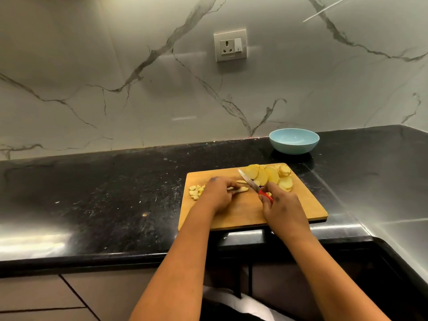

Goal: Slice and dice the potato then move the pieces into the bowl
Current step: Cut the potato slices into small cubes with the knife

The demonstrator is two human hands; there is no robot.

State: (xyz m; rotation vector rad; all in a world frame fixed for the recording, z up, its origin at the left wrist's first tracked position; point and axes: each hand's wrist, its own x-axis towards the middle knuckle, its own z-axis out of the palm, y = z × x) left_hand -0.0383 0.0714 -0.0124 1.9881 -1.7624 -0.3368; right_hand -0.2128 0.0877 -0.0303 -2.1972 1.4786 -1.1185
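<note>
Centrally, on the cutting board (243, 212), my left hand (218, 193) pins potato strips (240, 189); my right hand (281, 208) grips the knife (251, 183) beside potato slices (269, 176).

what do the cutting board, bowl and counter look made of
Cutting board: apparently wood or bamboo, tan with a matte, faintly grained face. Bowl: light blue, smooth and glossy, ceramic or melamine; cannot tell which. Counter: polished black speckled stone, likely granite, with bright reflections.

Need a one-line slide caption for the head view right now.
Left hand steadies potato strips while right hand holds knife on cutting board; bowl empty.
</note>
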